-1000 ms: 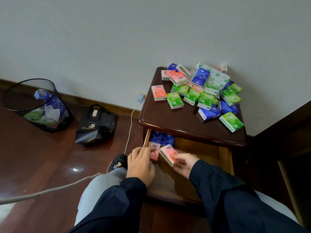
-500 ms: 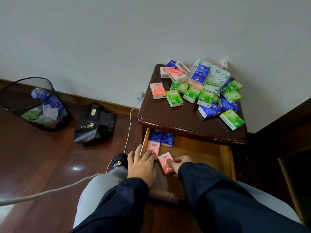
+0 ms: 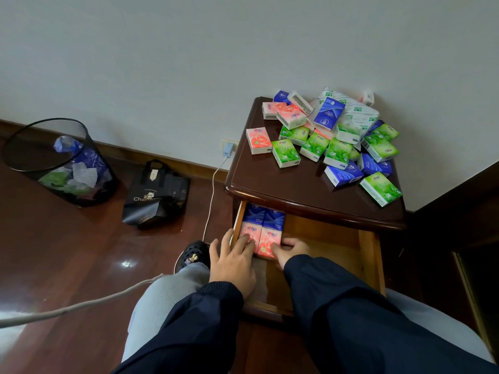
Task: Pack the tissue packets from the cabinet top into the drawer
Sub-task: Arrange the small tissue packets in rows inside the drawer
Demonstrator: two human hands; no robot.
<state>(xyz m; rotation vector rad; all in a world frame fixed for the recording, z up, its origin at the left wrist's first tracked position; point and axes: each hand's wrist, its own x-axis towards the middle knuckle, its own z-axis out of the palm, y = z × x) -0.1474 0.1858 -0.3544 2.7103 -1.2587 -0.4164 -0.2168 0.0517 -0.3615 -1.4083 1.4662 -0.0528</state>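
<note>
The drawer (image 3: 370, 255) of the dark wooden bedside cabinet (image 3: 297, 190) is seen pulled out beneath the overhanging top edge. Four tissue packets are packed into its far left corner: two blue packets (image 3: 263, 215) at the back, partly tucked under the cabinet's front lip, and two pink packets in front of them, side by side and touching.

The left pink packet (image 3: 247, 233) is pressed against the drawer's left wall, and the extended fingers of the left hand (image 3: 232, 263) are laid flat on it, nothing being gripped; the thumb is held just outside the drawer's left edge. The right pink packet (image 3: 268, 242) is touched along its near right edge by the right hand (image 3: 293, 251), whose fingers are bent against it; whether it is pinched or only pushed cannot be told with certainty.

The rest of the drawer floor, to the right of the packets and towards the front rail, is left open as bare wood up to the right wall.

On the cabinet top, a loose heap of green, blue and pink tissue packets (image 3: 332, 136) is spread across the back and right side, with one green packet (image 3: 380, 188) lying near the right front edge. The left front part of the top is bare.

On the floor to the left, a black mesh wastebasket (image 3: 59, 163), a black paper bag (image 3: 156, 195) and a white charger cable (image 3: 212, 195) are seen.
</note>
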